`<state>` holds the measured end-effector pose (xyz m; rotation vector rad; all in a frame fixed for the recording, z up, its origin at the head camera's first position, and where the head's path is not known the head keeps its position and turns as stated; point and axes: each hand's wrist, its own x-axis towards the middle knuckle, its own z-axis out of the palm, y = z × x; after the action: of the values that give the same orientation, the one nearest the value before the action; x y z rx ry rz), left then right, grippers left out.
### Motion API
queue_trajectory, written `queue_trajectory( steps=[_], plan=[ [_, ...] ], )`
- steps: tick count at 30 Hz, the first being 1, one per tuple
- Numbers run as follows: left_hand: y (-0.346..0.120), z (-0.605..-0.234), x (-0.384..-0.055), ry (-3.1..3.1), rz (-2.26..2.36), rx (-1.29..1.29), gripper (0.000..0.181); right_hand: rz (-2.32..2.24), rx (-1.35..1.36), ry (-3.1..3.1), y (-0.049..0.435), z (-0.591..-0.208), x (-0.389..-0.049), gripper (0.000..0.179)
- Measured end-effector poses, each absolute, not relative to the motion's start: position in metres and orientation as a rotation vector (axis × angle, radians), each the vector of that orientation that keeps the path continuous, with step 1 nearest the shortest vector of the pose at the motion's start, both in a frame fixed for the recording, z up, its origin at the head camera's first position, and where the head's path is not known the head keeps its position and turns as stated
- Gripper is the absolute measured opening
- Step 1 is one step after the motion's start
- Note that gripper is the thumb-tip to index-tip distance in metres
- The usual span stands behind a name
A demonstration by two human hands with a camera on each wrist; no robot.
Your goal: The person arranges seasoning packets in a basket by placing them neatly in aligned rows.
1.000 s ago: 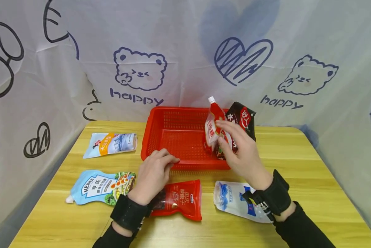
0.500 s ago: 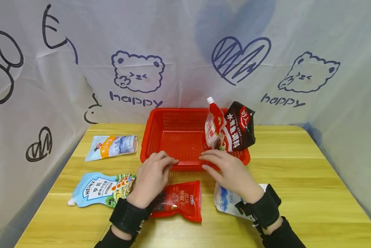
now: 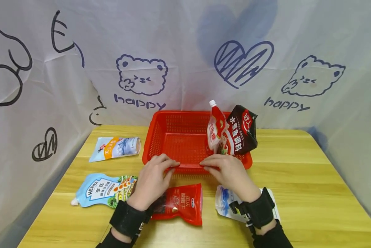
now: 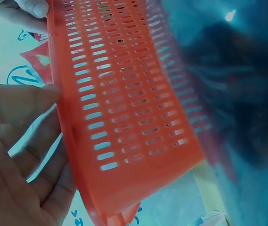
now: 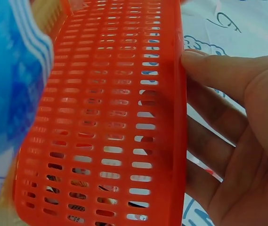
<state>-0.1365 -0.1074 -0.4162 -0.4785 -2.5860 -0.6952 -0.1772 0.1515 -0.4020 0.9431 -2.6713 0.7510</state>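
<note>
A red plastic basket (image 3: 189, 166) with slotted walls stands at the back of the table. My left hand (image 3: 154, 179) pinches its front rim left of centre, thumb outside and fingers over the edge. Farther right along that rim, my right hand (image 3: 230, 174) holds it likewise; the right wrist view shows the thumb (image 5: 214, 68) against the rim. Inside the basket's right end, a red-and-white pouch (image 3: 214, 129) with a white cap stands upright. Beside it leans a black seasoning packet (image 3: 243, 132), its top above the rim.
Left on the wooden table (image 3: 297, 193) lie a light-blue packet (image 3: 115, 148) and a Heinz pouch (image 3: 103, 190). A red dried-chilli bag (image 3: 182, 203) lies before the basket, partly behind my left wrist. A white-and-blue pouch (image 3: 224, 203) lies under my right forearm. A drawn-on cloth (image 3: 185, 62) hangs behind.
My right hand has left the capped pouch and come down to the basket's front rim. The pouch stays in the basket beside the black packet. My left hand has kept its place.
</note>
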Motion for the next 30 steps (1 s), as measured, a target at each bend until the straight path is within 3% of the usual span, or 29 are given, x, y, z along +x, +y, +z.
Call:
queue_trajectory(
  steps=[17,30],
  plan=[
    [-0.125,-0.402,-0.118,-2.664,-0.855,-0.667,0.027,0.763,0.909,-2.649,0.151,-0.404,-0.176,0.022],
    [-0.146,-0.415,-0.098,-3.062,-0.765,-0.773,0.071,0.781,0.905,-2.654,0.152,-0.404,-0.177,0.020]
  ],
)
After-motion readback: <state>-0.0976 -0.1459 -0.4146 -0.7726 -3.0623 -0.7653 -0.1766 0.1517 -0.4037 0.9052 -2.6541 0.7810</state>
